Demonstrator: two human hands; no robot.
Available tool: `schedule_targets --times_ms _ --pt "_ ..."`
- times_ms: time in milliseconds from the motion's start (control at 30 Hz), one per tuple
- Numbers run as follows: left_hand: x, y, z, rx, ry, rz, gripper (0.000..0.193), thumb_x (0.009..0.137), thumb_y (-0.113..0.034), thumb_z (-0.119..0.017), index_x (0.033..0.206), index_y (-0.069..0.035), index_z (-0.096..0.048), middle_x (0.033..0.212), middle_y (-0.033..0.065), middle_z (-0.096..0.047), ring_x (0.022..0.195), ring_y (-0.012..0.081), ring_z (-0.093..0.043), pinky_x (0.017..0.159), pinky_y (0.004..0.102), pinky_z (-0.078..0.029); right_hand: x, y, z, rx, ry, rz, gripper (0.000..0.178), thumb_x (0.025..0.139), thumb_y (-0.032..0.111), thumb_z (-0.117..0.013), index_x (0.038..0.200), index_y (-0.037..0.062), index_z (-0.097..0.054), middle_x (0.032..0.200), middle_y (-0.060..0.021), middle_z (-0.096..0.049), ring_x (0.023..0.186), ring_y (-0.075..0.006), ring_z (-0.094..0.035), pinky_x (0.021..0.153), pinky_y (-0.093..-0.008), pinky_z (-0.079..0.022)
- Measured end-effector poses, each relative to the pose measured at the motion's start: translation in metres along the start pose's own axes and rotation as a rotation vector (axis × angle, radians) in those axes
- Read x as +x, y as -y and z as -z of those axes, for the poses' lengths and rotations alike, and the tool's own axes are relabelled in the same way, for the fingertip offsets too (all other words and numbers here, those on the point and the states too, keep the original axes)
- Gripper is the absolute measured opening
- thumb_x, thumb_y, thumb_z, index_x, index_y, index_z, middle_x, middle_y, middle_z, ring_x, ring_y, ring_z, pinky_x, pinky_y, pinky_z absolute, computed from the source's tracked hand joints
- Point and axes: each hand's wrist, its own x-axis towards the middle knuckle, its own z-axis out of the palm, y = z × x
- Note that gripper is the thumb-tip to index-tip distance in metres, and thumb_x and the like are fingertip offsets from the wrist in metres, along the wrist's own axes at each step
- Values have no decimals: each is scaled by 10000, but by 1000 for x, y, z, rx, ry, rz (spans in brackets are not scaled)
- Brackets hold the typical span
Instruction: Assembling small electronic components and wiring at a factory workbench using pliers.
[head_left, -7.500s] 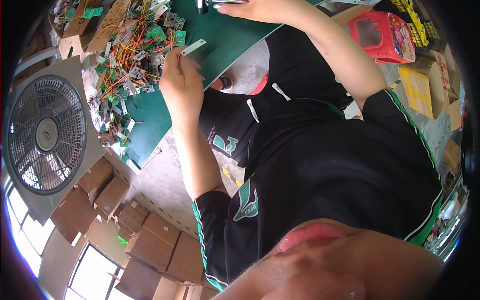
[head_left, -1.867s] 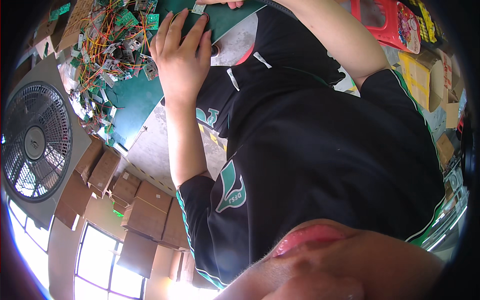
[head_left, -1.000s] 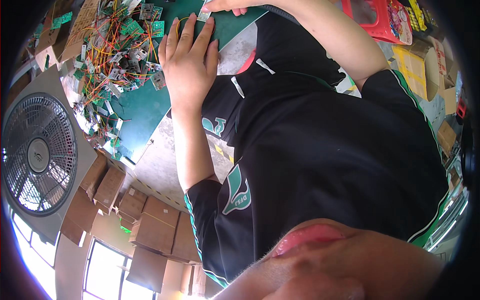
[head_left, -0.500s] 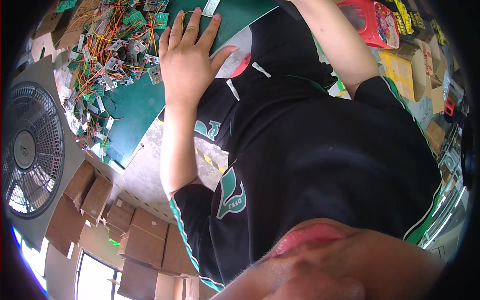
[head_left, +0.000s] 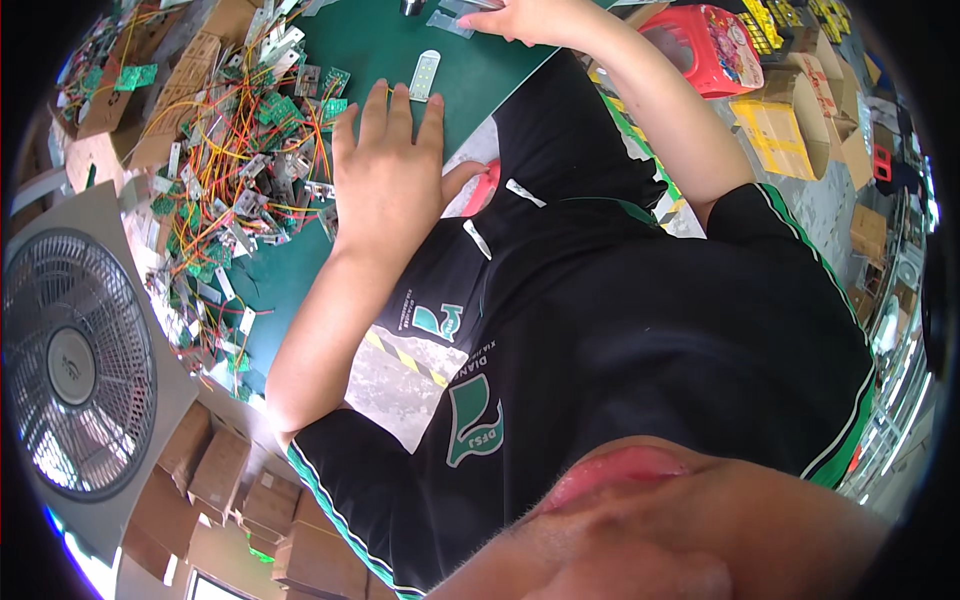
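My left hand [head_left: 388, 170] lies palm down at the near edge of the green table [head_left: 385, 35], its fingers spread and nothing held. Just beyond its fingertips is a small pale plate [head_left: 425, 76] with a rounded end and yellowish dots. At the top edge my right hand [head_left: 525, 20] has its fingers bent together around something greyish that I cannot make out. Beside those fingers lies a flat translucent piece [head_left: 450, 22]. A dark cylindrical thing [head_left: 411, 6], cut off by the frame, stands to the left of it.
Left of my left hand spreads a tangled heap of green circuit boards [head_left: 280, 110], metal plates and red and yellow wires. A grey fan [head_left: 75, 365] stands at the far left. Cardboard boxes [head_left: 790, 130] and a red plastic container [head_left: 705, 50] are at the right.
My right hand has come into view at the top edge, with its fingers bent. The view has shifted, showing more of the table. My left hand stays flat near the pale plate.
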Motion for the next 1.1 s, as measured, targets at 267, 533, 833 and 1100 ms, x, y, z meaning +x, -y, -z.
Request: schedule_targets --times_ms 267,533,833,1100 --pt "3 -6 -10 1 -52 27 647 831 -569 -747 1241 -69 -726 1262 205 -691 1291 344 -585 1083 497 -427 3 -16 3 -263 -3 350 341 919 214 -730 1168 5 -628 980 -226 -694 901 -376 -686 793 -432 -533" --pt "-4 -4 -12 -28 -43 48 649 831 -552 -754 1290 -96 -700 1320 196 -661 1314 334 -571 1088 504 -423 4 -8 5 -315 90 315 325 903 229 -742 1106 3 -625 936 -218 -702 832 -371 -694 720 -418 -533" --pt "-5 -3 -15 -20 -60 52 621 841 -528 -753 1299 -111 -699 1330 183 -660 1294 321 -586 1081 494 -433 -4 0 -4 -312 -197 350 246 873 202 -710 941 -16 -619 791 -227 -674 730 -425 -679 644 -439 -533" --pt "-8 -5 -21 -57 -85 69 627 783 -456 -816 1290 -104 -703 1336 174 -654 1315 315 -561 1095 515 -420 -7 1 4 -477 -341 285 202 873 174 -674 872 -20 -620 728 -205 -668 629 -366 -674 587 -411 -524"
